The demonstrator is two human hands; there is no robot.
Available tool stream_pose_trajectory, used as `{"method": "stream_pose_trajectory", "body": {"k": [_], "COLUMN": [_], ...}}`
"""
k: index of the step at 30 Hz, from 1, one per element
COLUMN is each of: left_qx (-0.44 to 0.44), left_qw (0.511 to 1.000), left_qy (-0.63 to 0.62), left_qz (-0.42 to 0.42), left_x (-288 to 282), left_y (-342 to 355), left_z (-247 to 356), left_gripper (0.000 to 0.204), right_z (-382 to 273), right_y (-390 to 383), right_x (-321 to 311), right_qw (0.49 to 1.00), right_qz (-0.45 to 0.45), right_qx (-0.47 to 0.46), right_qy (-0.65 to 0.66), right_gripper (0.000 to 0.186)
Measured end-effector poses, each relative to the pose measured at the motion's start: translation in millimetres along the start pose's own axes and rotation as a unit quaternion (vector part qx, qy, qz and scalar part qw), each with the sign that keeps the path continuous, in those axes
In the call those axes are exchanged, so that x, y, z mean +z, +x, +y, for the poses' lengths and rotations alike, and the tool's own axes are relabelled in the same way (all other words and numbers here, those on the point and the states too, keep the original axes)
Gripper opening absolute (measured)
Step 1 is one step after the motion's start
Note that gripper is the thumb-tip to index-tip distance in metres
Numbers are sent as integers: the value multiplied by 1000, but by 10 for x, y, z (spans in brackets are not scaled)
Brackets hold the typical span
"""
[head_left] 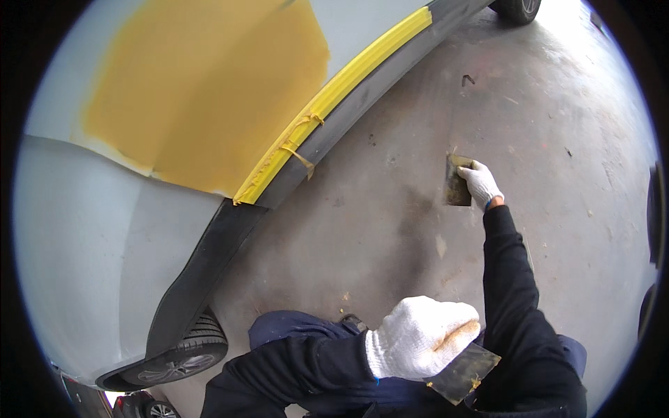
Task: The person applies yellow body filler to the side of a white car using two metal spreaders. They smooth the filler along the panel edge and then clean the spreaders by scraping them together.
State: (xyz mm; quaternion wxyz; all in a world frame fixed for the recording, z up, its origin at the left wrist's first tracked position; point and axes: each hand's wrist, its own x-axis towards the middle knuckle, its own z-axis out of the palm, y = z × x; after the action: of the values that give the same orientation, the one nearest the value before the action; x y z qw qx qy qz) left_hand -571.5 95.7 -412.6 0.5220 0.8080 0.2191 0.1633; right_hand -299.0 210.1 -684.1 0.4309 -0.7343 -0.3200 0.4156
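Note:
My left hand [423, 338], in a white knit glove, is closed on a thin, smudged rectangular spreader [463, 373] with yellowish residue, held low in front of me. Out to the right, my right hand [481, 182], also gloved, grips a dark, stained rectangular plate [456, 194] with its thumb and fingers, over the floor. To the left is a pale grey car body [83, 237] with a tan coated patch [195, 90]. Along that patch's lower right edge runs yellow masking tape [355, 70], wrinkled and peeling near the middle.
A dark sill trim [195, 279] runs beside the tape, with a rear or front wheel [185, 359] at lower left and another tyre [516, 8] at the top. The grey concrete floor [362, 230] spans the right. Part of another car [139, 407] shows at bottom left.

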Motion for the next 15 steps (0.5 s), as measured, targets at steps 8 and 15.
{"method": "stream_pose_trajectory", "body": {"k": [8,15], "left_qx": [9,-9], "left_qw": [1000,999], "left_qy": [11,30], "left_qz": [2,-8], "left_x": [102,84], "left_y": [-34,-78], "left_z": [-171,-251], "left_gripper": [21,21], "right_z": [-1553,-2224], "right_y": [-407,-968], "right_x": [319,907], "right_qw": [936,899], "right_qz": [6,74], "right_qx": [-341,-428], "right_qy": [87,47], "right_gripper": [28,26]}}
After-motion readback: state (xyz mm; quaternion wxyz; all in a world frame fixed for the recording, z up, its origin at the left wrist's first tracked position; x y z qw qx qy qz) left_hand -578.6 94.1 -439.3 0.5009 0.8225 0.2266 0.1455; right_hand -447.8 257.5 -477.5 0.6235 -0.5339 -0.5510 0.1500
